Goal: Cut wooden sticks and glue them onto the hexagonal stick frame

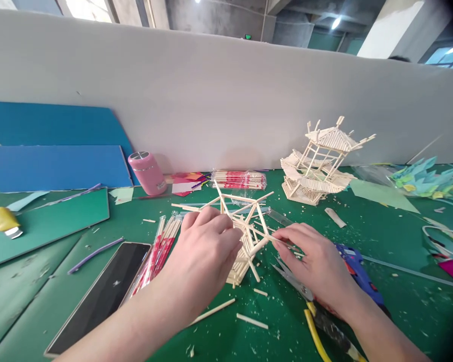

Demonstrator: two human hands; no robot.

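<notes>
My left hand (206, 249) grips a small unfinished frame of thin wooden sticks (245, 226) in the middle of the green table (400, 301). My right hand (315, 259) pinches a single thin stick (275, 240) and holds its end against the frame's right side. A finished wooden stick pavilion model (319, 163) stands behind, to the right.
Packs of red-wrapped sticks (239, 179) lie behind the frame, with more (156, 251) by my left wrist. A phone (101, 294) lies at the left, with a pink flask (148, 172) by the wall. Yellow-handled pliers (309, 306) and a blue glue gun (358, 274) lie under my right arm. Cut stick bits (251, 320) are scattered in front.
</notes>
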